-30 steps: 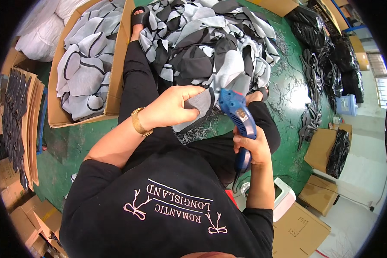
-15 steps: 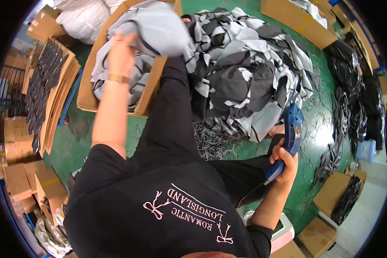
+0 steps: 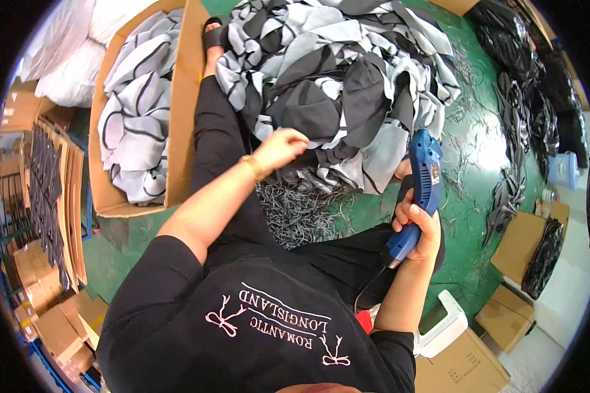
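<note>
At the right side of the cloth pile (image 3: 347, 72), the right hand (image 3: 425, 237) has its fingers clamped around a blue handheld cutter (image 3: 429, 180); its head reaches beyond them. By the pile's near edge, the left hand (image 3: 280, 154) has its fingers loosely bunched; I cannot tell whether they pinch cloth. Trimmings (image 3: 298, 219) lie just this side of the pile.

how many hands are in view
2. The left hand is at the near side of the fabric pile, contact unclear; the right hand grips the blue tool. Neither is hidden.
</note>
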The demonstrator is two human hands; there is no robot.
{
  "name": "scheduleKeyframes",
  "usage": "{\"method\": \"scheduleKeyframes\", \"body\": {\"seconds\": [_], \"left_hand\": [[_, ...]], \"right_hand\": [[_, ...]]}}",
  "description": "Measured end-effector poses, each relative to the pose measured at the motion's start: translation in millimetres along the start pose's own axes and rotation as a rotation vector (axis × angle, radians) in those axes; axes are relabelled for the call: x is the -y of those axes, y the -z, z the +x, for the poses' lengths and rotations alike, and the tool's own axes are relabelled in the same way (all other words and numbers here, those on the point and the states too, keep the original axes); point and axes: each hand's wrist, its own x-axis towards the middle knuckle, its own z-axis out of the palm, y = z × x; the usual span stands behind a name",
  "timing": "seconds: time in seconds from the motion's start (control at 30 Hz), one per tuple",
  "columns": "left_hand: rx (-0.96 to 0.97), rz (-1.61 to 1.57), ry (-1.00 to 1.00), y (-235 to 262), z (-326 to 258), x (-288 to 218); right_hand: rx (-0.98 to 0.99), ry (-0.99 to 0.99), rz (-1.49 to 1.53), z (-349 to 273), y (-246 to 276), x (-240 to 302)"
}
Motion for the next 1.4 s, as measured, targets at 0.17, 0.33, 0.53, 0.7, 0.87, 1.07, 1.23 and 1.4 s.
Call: {"method": "scheduleKeyframes", "body": {"seconds": [0.17, 0.33, 0.53, 0.7, 0.87, 1.07, 1.23, 1.4], "left_hand": [[-0.218, 0.426, -0.158, -78.3, 55.8, 12.3], [-0.397, 0.819, -0.077, -88.9, 76.2, 13.1], [-0.448, 0.328, -0.361, -50.6, 98.7, 35.6], [-0.571, -0.564, -0.174, -0.8, 46.9, -39.1], [-0.462, -0.688, -0.248, 22.8, -22.2, -87.6], [0.042, -0.445, -0.479, 10.8, -98.5, -102.5], [0.521, -1.279, -0.199, -12.6, -116.9, -103.9], [0.580, -1.480, -0.236, -10.3, -159.8, -166.2]], "right_hand": [[0.038, -0.047, 0.054, 5.7, -2.2, 1.6], [0.013, -0.075, 0.046, 7.1, 1.4, 2.4], [0.063, -0.084, -0.007, 8.9, -7.4, 5.0], [0.061, -0.017, -0.017, 4.6, 3.9, -0.1], [0.026, 0.038, -0.167, -3.0, -4.3, -8.9], [0.159, 0.203, -0.318, -13.7, -34.4, -8.6], [0.203, 0.133, -0.370, -14.5, -46.3, -33.3], [0.270, -0.020, -0.081, -22.5, -35.9, -58.9]]}}
